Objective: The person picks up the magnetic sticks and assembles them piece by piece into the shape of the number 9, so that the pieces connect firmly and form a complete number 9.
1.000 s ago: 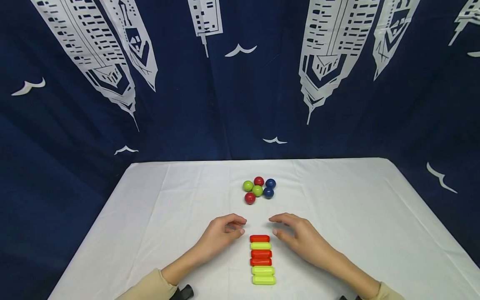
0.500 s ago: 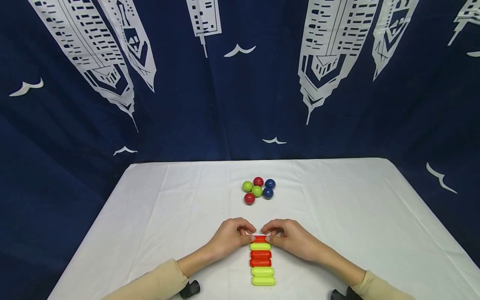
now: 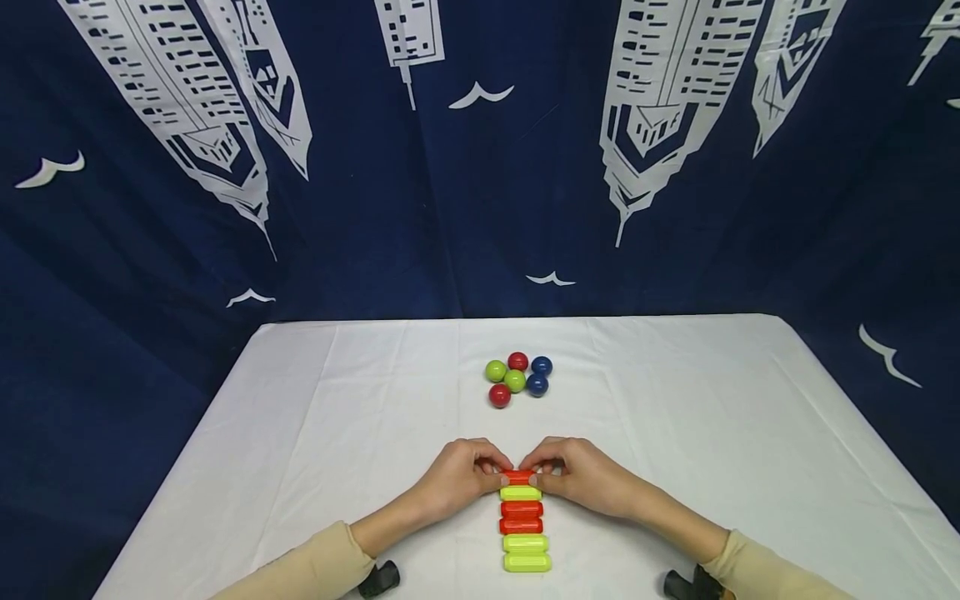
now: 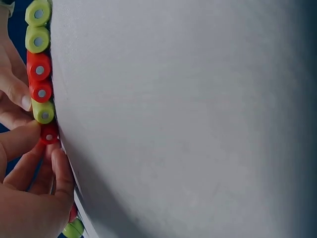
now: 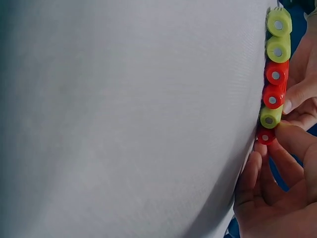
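Several short rods lie side by side in a column on the white tablecloth, red and yellow-green, with grey discs in their ends. At the far end, my left hand point(image 3: 459, 477) pinches the left part of the farthest red rod point(image 3: 519, 477) between thumb and fingers. My right hand point(image 3: 588, 477) pinches the same rod's right part. Touching that rod is a yellow-green rod point(image 3: 521, 493), followed by two red rods and two yellow-green rods point(image 3: 527, 563). In the left wrist view, the thumb sits on the near side of the red rod point(image 4: 49, 134), fingers behind.
Beyond the hands sits a cluster of small balls: two red, including the nearest red ball point(image 3: 499, 395), two green point(image 3: 514, 381) and two blue point(image 3: 537, 385). A dark blue curtain point(image 3: 360, 233) hangs behind the table's far edge point(image 3: 420, 321).
Both hands came inward from either side of the column and took hold of the farthest red rod. Over the last half second they have barely moved; the balls stay put.
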A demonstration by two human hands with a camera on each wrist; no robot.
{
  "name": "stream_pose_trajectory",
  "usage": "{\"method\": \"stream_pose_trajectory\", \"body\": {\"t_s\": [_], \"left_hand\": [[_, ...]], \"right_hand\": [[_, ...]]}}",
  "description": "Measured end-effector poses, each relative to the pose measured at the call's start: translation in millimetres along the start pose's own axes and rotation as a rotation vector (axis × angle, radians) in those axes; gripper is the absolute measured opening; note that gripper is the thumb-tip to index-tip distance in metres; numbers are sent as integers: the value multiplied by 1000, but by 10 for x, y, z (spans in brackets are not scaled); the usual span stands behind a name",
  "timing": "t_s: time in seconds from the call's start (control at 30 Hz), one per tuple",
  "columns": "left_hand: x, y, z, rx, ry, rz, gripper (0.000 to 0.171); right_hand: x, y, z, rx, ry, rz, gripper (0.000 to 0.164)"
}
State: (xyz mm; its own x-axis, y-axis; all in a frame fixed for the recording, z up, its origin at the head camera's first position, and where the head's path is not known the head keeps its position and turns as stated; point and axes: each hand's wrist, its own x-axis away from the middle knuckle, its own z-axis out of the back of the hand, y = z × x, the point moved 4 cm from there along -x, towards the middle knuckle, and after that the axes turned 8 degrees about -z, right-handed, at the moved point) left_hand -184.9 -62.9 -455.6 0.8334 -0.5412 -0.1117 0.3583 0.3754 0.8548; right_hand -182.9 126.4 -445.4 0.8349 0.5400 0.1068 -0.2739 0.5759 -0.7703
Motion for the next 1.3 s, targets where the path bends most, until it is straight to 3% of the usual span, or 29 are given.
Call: {"method": "stream_pose_trajectory", "body": {"t_s": [0.23,0.4,0.77,1.0,1.3], "left_hand": [[-33,-8,6,5,32,4,7],[-90,-17,40,15,75,14,9],[-346,-105,192,-32,104,-13,12],[-511,-144,253,-64,161,-7,13],[-611,-200,281,-113,172,-1,13]], "right_hand": [[-19,-6,16,43,21,-17,16],[-64,-15,50,11,65,5,17],[-348,45,166,-10,129,6,17],[-524,81,231,-6,181,-1,16],[-597,102,255,17,229,-39,18]]}}
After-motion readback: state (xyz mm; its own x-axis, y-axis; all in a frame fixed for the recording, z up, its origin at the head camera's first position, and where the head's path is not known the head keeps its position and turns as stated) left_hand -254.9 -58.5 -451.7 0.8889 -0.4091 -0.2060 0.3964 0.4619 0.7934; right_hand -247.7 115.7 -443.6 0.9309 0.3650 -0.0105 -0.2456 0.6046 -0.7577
